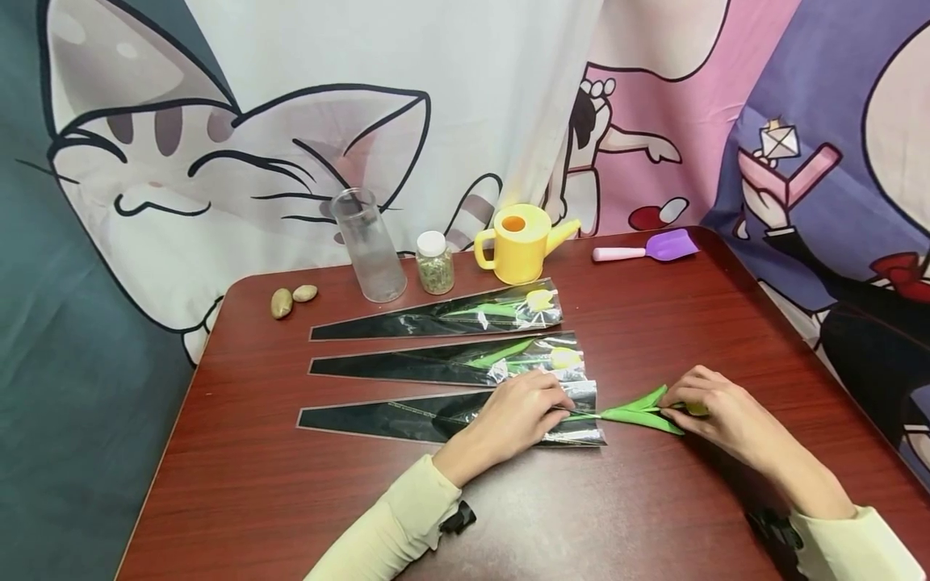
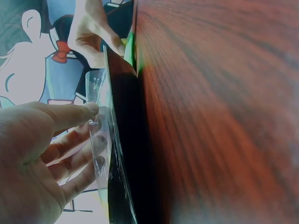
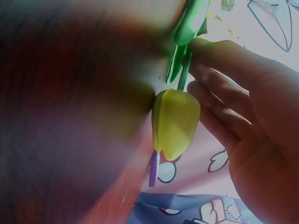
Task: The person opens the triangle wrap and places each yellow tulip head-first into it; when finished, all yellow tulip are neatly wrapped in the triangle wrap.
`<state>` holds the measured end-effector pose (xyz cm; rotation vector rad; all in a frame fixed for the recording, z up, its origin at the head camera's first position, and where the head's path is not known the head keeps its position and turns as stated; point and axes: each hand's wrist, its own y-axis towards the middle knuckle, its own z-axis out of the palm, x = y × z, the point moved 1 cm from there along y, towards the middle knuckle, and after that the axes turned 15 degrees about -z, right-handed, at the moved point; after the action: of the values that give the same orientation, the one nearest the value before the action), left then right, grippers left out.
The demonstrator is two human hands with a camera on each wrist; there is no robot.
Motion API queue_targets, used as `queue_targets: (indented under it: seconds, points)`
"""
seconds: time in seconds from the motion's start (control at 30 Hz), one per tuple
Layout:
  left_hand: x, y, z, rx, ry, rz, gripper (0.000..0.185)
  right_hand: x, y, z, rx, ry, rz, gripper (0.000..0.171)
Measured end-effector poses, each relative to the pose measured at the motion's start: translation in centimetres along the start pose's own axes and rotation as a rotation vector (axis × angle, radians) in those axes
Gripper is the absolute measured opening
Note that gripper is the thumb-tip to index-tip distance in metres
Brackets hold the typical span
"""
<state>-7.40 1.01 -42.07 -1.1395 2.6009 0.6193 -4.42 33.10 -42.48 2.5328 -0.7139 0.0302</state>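
Note:
A yellow artificial tulip (image 1: 639, 417) with green leaves lies across the mouth of the nearest flower sleeve (image 1: 363, 420), its stem end inside. My right hand (image 1: 726, 411) pinches the tulip's stem just below the bloom (image 3: 176, 121). At the sleeve's wide right end, my left hand (image 1: 519, 407) pinches the clear front film, thumb on one side and fingers behind. The left wrist view shows this film (image 2: 103, 182) standing apart from the black backing (image 2: 126, 116). Beyond lie a middle sleeve (image 1: 378, 368) and a far sleeve (image 1: 378, 324), each holding one yellow tulip.
Along the table's back stand a clear glass vase (image 1: 374, 254), a white-lidded jar (image 1: 434, 270) and a yellow watering can (image 1: 525, 250). Two stones (image 1: 282, 303) lie at the back left. A purple toy shovel (image 1: 668, 245) lies at the back right, near the curtain (image 1: 494, 97).

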Motion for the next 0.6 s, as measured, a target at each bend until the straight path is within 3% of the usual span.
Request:
queue_targets:
  seconds: [0.07,0.27,0.3,0.4,0.53,0.6]
  points:
    - [0.0,0.0,0.0,0.002,0.002,-0.002,0.009,0.0,0.0,0.1,0.001,-0.001,-0.003,0.038]
    - [-0.1,0.0,0.1,0.017,-0.008,-0.006,0.01,0.1,0.0,0.1,0.002,-0.007,-0.015,0.039]
    - [-0.1,0.0,0.1,0.017,-0.009,-0.006,0.01,0.2,0.1,0.1,0.001,0.001,-0.016,0.037]
    - [0.0,0.0,0.0,0.012,-0.016,-0.008,0.01,0.5,0.5,-0.1,-0.014,0.033,-0.022,0.007]
    - [0.0,0.1,0.0,0.003,-0.035,-0.006,0.01,1.1,1.6,0.1,-0.026,0.093,-0.022,0.035]
    - [0.0,0.2,0.0,-0.004,-0.049,-0.002,0.01,1.5,2.2,0.5,-0.009,0.124,-0.002,0.032]
